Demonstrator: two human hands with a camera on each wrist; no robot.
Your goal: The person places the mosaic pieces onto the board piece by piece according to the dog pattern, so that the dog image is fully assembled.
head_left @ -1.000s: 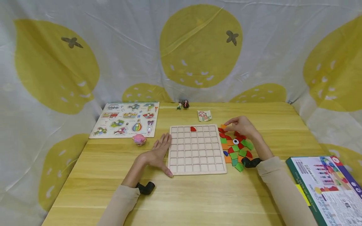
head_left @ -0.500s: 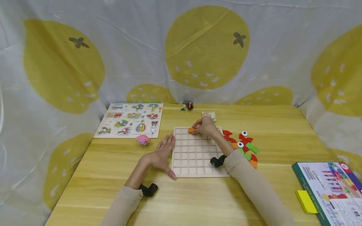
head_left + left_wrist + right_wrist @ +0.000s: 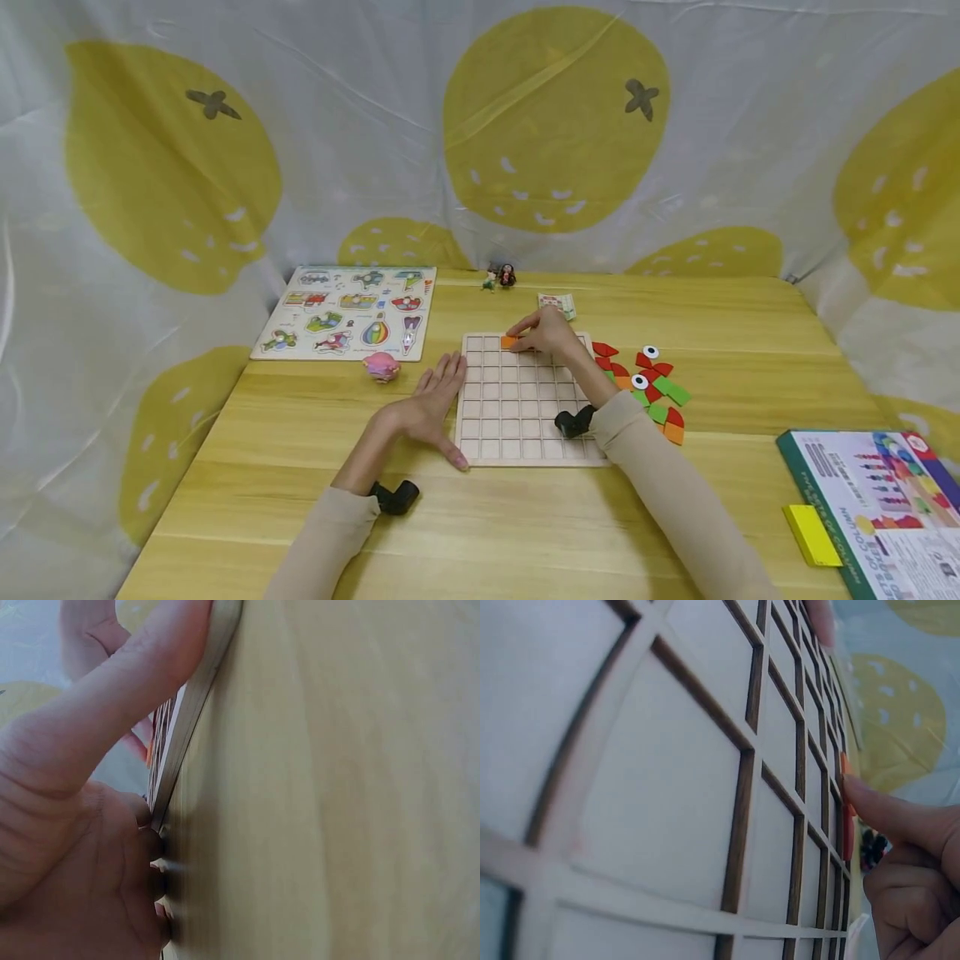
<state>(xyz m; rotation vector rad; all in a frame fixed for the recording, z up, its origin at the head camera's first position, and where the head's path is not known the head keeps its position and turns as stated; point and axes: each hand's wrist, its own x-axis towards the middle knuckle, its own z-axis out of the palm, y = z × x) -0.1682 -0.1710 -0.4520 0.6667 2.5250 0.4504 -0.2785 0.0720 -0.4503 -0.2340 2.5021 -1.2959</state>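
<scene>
Pinching the orange tile (image 3: pixel 509 342) by its edge, I am holding it between the thumb and fingertips of my right hand (image 3: pixel 547 331). It is lying at the far row of the gridded board (image 3: pixel 510 409); whether it is sitting fully down in its cell, I am unable to tell. A red tile (image 3: pixel 848 840) is resting just beside it, as the right wrist view is showing.

On handling, I am judging the tile to be light, stiff and hard to damage, its smooth faces possibly slipping. Opposite edges are probably offering the surest hold.

My left hand (image 3: pixel 431 410) is lying open, fingers extended and thumb spread, touching the board's left edge down to the near corner.

Beyond the board, loose pieces (image 3: pixel 651 388) are lying to the right, and a picture card (image 3: pixel 564 306) is lying partly behind my right hand. A pink toy (image 3: pixel 382 367) is standing near the picture puzzle (image 3: pixel 345 312) at left. At far right, a yellow block (image 3: pixel 812 535) is lying against a printed box (image 3: pixel 877 500).
</scene>
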